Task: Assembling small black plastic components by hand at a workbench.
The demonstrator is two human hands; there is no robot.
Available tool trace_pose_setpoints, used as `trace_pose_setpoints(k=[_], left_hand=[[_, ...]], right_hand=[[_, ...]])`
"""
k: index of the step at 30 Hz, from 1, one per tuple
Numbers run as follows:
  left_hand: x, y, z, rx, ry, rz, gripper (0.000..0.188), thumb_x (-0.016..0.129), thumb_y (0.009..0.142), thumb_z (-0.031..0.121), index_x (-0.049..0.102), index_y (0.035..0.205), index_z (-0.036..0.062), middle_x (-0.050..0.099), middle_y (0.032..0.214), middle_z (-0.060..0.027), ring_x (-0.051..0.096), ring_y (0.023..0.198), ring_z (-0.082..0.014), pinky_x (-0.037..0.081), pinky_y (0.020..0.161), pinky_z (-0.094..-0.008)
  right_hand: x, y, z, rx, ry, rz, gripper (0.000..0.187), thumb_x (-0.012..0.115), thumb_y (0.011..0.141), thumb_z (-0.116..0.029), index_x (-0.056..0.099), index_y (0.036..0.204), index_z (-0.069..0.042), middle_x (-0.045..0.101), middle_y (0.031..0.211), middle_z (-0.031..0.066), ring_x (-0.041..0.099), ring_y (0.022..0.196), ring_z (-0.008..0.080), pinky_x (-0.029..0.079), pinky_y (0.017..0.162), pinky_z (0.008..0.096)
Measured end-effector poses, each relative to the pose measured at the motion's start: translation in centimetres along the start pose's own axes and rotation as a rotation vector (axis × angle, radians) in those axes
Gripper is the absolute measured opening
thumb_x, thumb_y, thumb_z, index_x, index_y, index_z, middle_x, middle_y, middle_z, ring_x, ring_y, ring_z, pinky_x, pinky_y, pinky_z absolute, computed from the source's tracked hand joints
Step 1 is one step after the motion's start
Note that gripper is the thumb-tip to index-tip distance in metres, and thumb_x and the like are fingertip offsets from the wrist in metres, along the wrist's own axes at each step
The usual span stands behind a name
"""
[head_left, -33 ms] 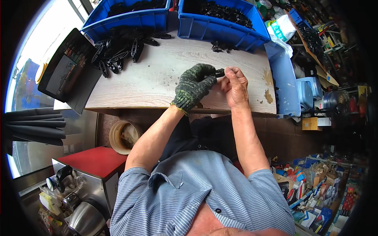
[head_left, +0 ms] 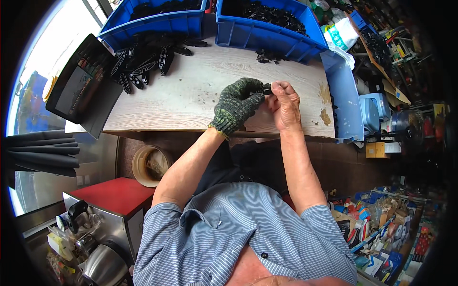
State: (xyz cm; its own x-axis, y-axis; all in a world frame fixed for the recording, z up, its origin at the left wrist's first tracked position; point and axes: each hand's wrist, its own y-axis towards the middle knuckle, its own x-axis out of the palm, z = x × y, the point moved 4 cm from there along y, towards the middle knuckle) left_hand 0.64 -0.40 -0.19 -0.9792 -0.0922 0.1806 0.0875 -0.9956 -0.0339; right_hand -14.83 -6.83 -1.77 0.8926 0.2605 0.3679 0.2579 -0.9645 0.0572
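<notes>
My left hand (head_left: 238, 101), in a dark green knitted glove, is closed round a small black plastic part (head_left: 266, 88) above the table's front half. Bare, my right hand (head_left: 286, 102) pinches the right end of the same part between thumb and fingers. Most of the part is hidden by glove and fingertips, so its full shape does not show. Long black plastic pieces with pale outlines (head_left: 145, 66) lie heaped at the table's far left. A little pile of small black parts (head_left: 269, 56) rests beyond my hands.
Two blue bins, one at left (head_left: 157, 26) and one at right (head_left: 267, 35), hold black parts along the table's (head_left: 162, 105) far side. A tablet (head_left: 78, 86) leans at the left edge. Beside the right edge is a light blue bin (head_left: 346, 95); below stands a beige bucket (head_left: 151, 164).
My gloved left hand has shifted very slightly to the right, nearer my right fingertips. Both hands keep hold of the small black part.
</notes>
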Motion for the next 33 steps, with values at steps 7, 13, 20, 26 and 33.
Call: trace_pose_setpoints(k=[7, 13, 20, 26, 33], left_hand=[[0.7, 0.3, 0.3, -0.05, -0.012, -0.021, 0.033, 0.073, 0.091, 0.017, 0.064, 0.119, 0.0009, 0.07, 0.09, -0.005, 0.062, 0.072, -0.0093, 0.052, 0.059, -0.0247], [0.6, 0.1, 1.3, -0.103, -0.063, 0.014, 0.032, 0.073, 0.092, 0.024, 0.066, 0.111, -0.0003, 0.067, 0.079, -0.0046, 0.06, 0.064, -0.0097, 0.048, 0.055, -0.0249], [0.6, 0.8, 0.3, -0.101, -0.142, 0.078, 0.026, 0.072, 0.092, 0.022, 0.067, 0.099, -0.0021, 0.063, 0.07, -0.0049, 0.057, 0.057, -0.0113, 0.045, 0.051, -0.0261], [0.3, 0.5, 0.5, -0.064, -0.168, 0.173, 0.026, 0.073, 0.09, 0.022, 0.067, 0.097, -0.0022, 0.062, 0.07, -0.0056, 0.057, 0.057, -0.0124, 0.045, 0.053, -0.0269], [0.1, 0.2, 0.5, -0.081, -0.184, 0.125, 0.022, 0.071, 0.091, 0.019, 0.067, 0.097, -0.0016, 0.062, 0.07, -0.0052, 0.056, 0.057, -0.0124, 0.045, 0.053, -0.0274]], right_hand=[[0.7, -0.5, -0.4, 0.04, 0.013, -0.001, 0.013, 0.079, 0.088, -0.017, 0.072, 0.097, -0.012, 0.065, 0.076, -0.0054, 0.053, 0.053, 0.0042, 0.045, 0.051, 0.0192], [0.6, -0.4, -0.4, 0.097, 0.0, -0.057, 0.013, 0.078, 0.089, -0.018, 0.07, 0.097, -0.012, 0.064, 0.077, -0.0051, 0.054, 0.055, 0.0045, 0.05, 0.057, 0.0216], [1.3, -0.4, -0.7, 0.068, -0.054, -0.034, 0.015, 0.078, 0.089, -0.021, 0.068, 0.095, -0.01, 0.062, 0.074, -0.0036, 0.053, 0.053, 0.0061, 0.052, 0.06, 0.023], [1.7, -0.5, -2.0, 0.237, -0.204, -0.033, 0.026, 0.08, 0.086, -0.029, 0.063, 0.08, -0.009, 0.057, 0.066, -0.003, 0.05, 0.051, 0.007, 0.043, 0.048, 0.0234], [1.7, -0.1, -0.1, 0.057, -0.251, -0.069, 0.036, 0.076, 0.088, -0.025, 0.052, 0.064, -0.013, 0.046, 0.06, -0.0066, 0.04, 0.048, 0.0039, 0.035, 0.042, 0.0228]])
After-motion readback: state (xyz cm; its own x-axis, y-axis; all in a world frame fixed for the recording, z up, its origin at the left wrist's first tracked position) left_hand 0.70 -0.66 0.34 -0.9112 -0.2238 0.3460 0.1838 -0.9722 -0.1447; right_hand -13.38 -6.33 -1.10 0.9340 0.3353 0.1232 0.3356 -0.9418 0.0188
